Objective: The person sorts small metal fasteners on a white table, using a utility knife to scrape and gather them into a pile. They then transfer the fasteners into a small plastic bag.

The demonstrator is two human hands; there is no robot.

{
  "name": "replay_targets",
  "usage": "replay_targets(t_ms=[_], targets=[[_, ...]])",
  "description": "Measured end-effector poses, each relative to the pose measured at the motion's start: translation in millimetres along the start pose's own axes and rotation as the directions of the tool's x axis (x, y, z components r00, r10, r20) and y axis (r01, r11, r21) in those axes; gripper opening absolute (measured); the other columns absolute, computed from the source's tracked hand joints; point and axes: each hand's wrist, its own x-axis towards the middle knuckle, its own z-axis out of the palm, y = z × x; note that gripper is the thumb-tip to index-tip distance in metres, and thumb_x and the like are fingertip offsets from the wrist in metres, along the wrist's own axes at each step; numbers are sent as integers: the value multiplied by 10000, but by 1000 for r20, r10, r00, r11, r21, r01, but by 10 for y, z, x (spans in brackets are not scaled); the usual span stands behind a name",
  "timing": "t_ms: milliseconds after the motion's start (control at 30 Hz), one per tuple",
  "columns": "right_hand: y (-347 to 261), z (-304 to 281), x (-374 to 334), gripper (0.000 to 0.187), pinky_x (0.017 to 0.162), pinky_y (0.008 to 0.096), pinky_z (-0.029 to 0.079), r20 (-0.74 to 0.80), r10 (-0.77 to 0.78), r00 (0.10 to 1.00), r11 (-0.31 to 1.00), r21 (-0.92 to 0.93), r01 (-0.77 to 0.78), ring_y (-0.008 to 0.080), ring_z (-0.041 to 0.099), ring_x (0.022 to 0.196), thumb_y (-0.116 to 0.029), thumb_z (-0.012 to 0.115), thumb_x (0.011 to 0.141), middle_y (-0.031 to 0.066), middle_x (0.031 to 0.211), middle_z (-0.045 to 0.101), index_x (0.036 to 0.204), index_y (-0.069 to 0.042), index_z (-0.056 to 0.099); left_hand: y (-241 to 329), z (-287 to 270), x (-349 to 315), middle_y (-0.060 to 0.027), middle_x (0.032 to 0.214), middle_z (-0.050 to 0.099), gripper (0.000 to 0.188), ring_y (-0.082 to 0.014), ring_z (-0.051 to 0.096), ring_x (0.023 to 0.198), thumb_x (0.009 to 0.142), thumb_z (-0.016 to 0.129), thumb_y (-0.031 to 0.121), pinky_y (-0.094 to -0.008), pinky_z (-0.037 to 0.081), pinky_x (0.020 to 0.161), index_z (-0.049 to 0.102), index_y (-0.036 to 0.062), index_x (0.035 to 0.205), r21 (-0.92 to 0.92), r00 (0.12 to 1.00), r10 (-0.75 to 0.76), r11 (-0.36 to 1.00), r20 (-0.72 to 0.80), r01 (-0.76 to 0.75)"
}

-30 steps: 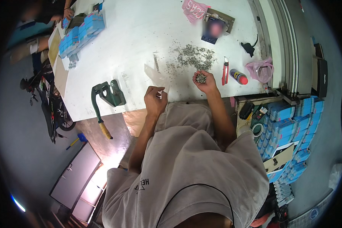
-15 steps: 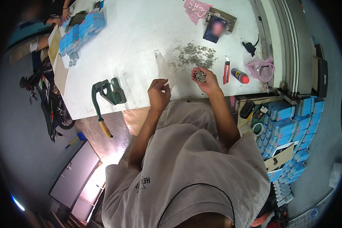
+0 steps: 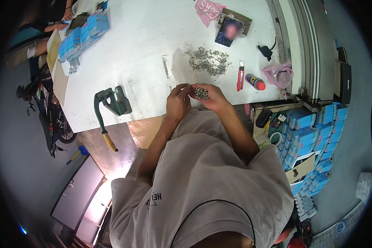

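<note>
My right hand (image 3: 213,98) is cupped palm up at the near edge of the white table (image 3: 140,45), holding a small heap of grey metal parts (image 3: 201,92). My left hand (image 3: 178,101) sits right beside it, its fingertips touching that heap. A larger loose pile of the same small metal parts (image 3: 207,60) lies on the table just beyond both hands. A clear plastic bag (image 3: 178,68) lies flat next to the pile.
A green hand press with a wooden handle (image 3: 108,108) stands at the table's near left edge. A red cutter (image 3: 239,75), a spray can (image 3: 255,82) and a pink bag (image 3: 279,74) lie to the right. Blue boxes (image 3: 308,132) are stacked lower right; more blue boxes (image 3: 82,33) sit far left.
My left hand has moved right, from the table edge over to the right hand, and now touches the parts held there. Both hands sit a little nearer to me.
</note>
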Motion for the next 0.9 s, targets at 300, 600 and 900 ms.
replay_targets(t_ms=[300, 600, 900], targets=[[155, -204, 177, 232, 953, 395, 550, -96, -4, 995, 988, 155, 19, 283, 629, 1055, -44, 633, 960, 148, 1149, 632, 1161, 72, 622, 76, 58, -34, -188, 1221, 672, 485, -344, 720, 950, 815, 608, -104, -415, 605, 807, 674, 18, 1280, -62, 995, 78, 995, 59, -75], [288, -279, 198, 190, 907, 388, 555, -141, -11, 990, 989, 145, 32, 274, 619, 1040, -76, 629, 980, 151, 1127, 631, 1137, 32, 621, 97, 146, -97, -184, 1207, 657, 484, -348, 707, 927, 763, 603, -102, -429, 600, 778, 669, -19, 1235, -85, 998, 1, 996, 67, 5], [279, -193, 64, 184, 924, 384, 555, -223, -62, 973, 986, 139, 95, 259, 650, 977, -80, 586, 1007, 138, 1031, 675, 1119, 55, 641, 29, 266, -154, -197, 1197, 677, 377, -300, 747, 799, 856, 610, -88, -387, 607, 692, 690, -23, 1219, -131, 1000, -12, 991, 8, 13]])
